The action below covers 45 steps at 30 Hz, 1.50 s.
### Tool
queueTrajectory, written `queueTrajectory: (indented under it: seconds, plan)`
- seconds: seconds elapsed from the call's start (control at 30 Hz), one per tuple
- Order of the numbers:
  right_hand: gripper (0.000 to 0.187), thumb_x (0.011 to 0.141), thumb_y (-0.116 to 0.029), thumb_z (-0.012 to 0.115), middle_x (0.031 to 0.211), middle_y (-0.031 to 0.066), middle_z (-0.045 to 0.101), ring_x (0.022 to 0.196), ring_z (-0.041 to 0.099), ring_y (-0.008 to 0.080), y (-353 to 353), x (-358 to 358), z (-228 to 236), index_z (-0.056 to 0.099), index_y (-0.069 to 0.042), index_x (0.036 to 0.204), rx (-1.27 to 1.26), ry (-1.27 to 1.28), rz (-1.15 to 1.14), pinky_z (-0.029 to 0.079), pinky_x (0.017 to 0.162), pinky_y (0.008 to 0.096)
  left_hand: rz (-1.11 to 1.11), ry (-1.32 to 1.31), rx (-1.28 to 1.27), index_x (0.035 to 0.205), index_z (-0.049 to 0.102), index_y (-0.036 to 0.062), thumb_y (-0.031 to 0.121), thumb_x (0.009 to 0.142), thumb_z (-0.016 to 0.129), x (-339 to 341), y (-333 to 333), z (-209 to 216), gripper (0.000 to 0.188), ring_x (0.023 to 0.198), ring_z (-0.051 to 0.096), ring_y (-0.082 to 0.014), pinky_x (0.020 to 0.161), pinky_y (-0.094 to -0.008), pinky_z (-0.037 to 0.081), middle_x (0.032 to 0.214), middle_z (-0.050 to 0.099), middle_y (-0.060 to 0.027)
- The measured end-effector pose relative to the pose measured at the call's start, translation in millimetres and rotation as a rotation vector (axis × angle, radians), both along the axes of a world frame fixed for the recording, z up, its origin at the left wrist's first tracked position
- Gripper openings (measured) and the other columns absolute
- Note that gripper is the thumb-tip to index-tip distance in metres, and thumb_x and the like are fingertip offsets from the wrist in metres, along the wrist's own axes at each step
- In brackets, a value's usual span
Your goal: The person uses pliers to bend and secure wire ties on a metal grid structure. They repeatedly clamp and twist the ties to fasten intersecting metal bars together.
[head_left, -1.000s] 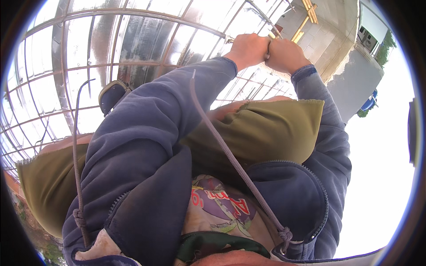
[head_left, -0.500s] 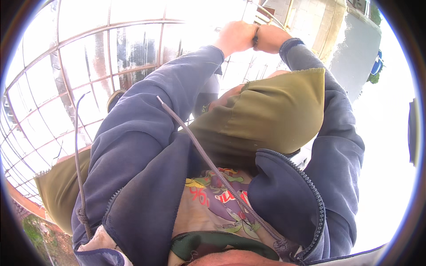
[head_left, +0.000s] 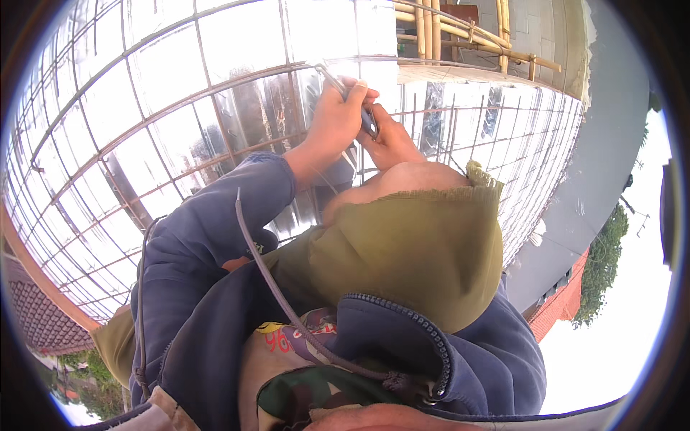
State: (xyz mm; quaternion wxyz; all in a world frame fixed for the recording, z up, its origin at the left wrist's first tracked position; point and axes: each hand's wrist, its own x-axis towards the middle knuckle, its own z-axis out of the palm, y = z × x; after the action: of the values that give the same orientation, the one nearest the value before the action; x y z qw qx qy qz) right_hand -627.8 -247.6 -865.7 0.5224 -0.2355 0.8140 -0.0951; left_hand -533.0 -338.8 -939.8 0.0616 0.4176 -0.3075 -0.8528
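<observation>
Tool (head_left: 331,77) slants through the left hand (head_left: 336,121), jutting out past it.

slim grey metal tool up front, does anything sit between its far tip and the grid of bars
Nothing visible does. The slim grey metal tool extends past the left hand, and its tip appears right over the grid of thin brown metal bars; whether they touch, I cannot tell.

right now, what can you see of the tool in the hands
The tool is slim, its middle hidden by the left hand gripping it. A grey, metal-looking shaft slants up-left to a small rounded tip near a grid bar; contact is unclear. Its dark lower end, pale-spotted, lies against the right hand.
</observation>
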Motion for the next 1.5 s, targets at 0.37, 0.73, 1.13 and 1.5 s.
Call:
queueTrajectory:
  seconds: [0.37,0.73,1.13,1.5]
  plan:
    - [0.042,0.111,-0.041,0.057,0.069,0.024,0.068,0.068,0.067,0.0492,-1.8,-46.8,-36.3,0.065,0.0,0.116,-0.47,0.121,0.268,0.051,0.065,0.0575,-1.155,-0.196,-0.399,0.145,0.062,-0.0035,0.054,0.109,0.057,63.1,-56.2,31.7,0.069,0.116,0.071,-0.0316,0.101,-0.0421,0.054,0.125,0.072,-0.0229]
    - [0.049,0.113,-0.045,0.053,0.066,0.0244,0.065,0.064,0.066,0.0484,-13.4,-58.9,-45.0,0.061,0.001,0.098,-0.512,0.133,0.325,0.052,0.063,0.0559,-0.89,-0.283,-0.332,0.137,0.064,-0.0021,0.049,0.113,0.054,71.8,-29.0,10.4,0.058,0.101,0.071,-0.0187,0.092,-0.0369,0.054,0.12,0.073,-0.0135]
    - [0.069,0.115,-0.06,0.034,0.09,0.015,0.065,0.083,0.067,0.0268,27.8,-26.0,-64.4,0.06,0.001,0.133,-0.222,-0.473,-0.014,0.055,0.08,0.0443,-0.1,-0.201,-0.04,0.135,0.054,0.011,0.041,0.119,0.044,47.0,-29.4,-18.5,0.036,0.12,0.066,-0.0188,0.106,-0.0384,0.055,0.132,0.069,-0.0107]
    - [0.033,0.116,-0.027,0.052,0.082,0.001,0.058,0.076,0.056,0.0138,53.6,-1.2,-65.7,0.054,-0.007,0.142,-0.643,-0.144,-0.262,0.047,0.071,0.0326,0.268,-0.101,-0.167,0.127,0.051,0.0095,0.038,0.118,0.045,25.4,-35.4,-5.6,0.03,0.11,0.073,-0.0291,0.1,-0.0471,0.056,0.111,0.068,-0.0088]
